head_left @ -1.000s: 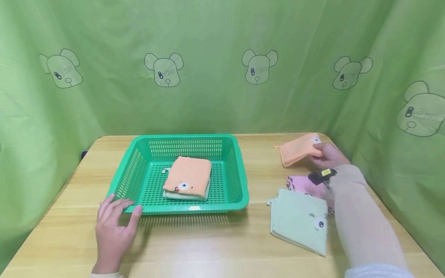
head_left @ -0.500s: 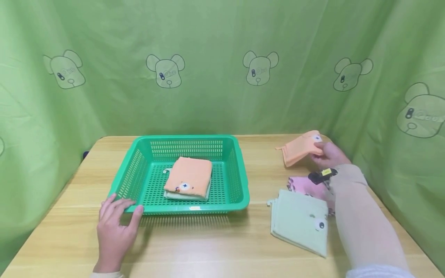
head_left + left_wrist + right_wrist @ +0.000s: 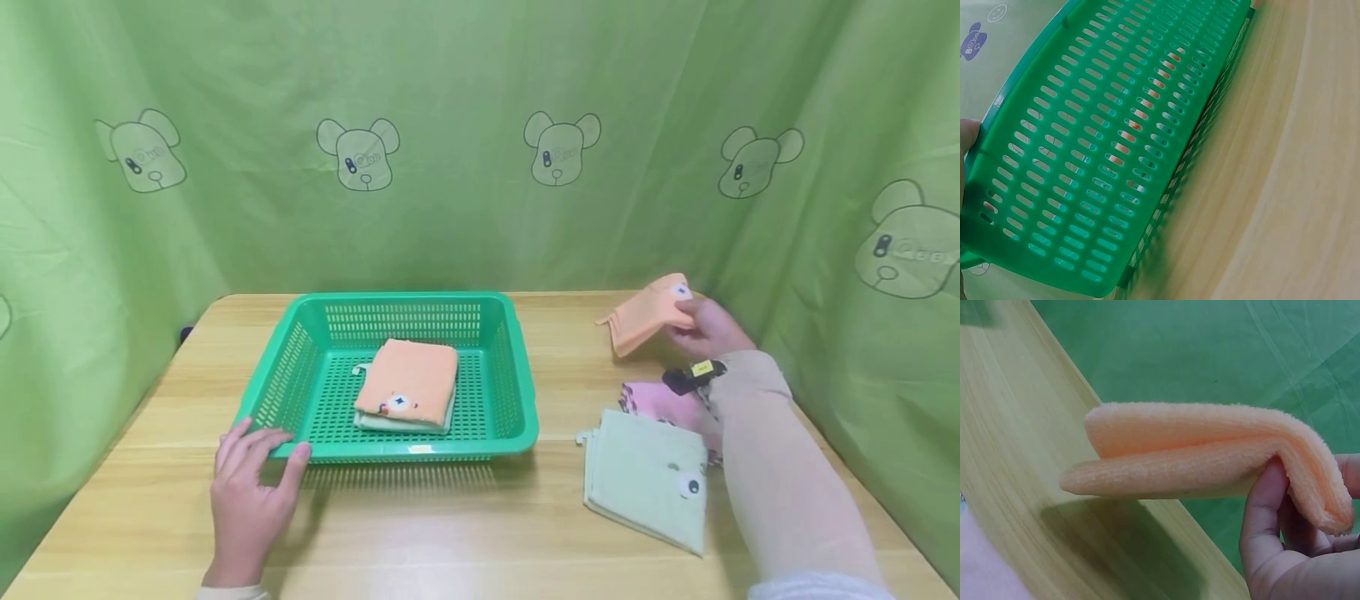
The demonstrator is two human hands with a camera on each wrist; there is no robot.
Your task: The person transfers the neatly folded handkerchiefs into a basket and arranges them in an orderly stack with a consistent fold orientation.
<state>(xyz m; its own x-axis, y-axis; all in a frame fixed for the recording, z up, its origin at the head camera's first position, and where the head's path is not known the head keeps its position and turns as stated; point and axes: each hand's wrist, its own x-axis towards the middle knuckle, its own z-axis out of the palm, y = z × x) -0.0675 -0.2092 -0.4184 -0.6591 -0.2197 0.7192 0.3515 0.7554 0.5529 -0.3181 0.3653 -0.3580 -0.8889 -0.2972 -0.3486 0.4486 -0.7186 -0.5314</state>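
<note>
On the right, my right hand (image 3: 711, 329) pinches a folded orange towel (image 3: 643, 315) by one end. In the right wrist view the towel (image 3: 1179, 447) sticks out sideways, its held end bent down, its shadow on the tabletop. At the near-left corner of a green plastic basket (image 3: 420, 451), my left hand (image 3: 247, 504) holds the rim with fingers and thumb. Inside the basket another folded orange towel (image 3: 412, 375) with an embroidered face lies on a pale green one (image 3: 401, 426). The left wrist view shows the basket's slotted wall (image 3: 1085, 131) from outside.
A stack of folded pale green towels (image 3: 637, 475) lies on the wooden table (image 3: 450, 533) at the right. A pink patterned towel (image 3: 652, 398) is partly covered by it and by the right forearm. A green curtain (image 3: 465, 233) with bear heads stands behind and beside the table.
My right hand has raised the orange towel slightly, and the towel's free end has shifted a little to the right. The left hand and the basket stay in place.
</note>
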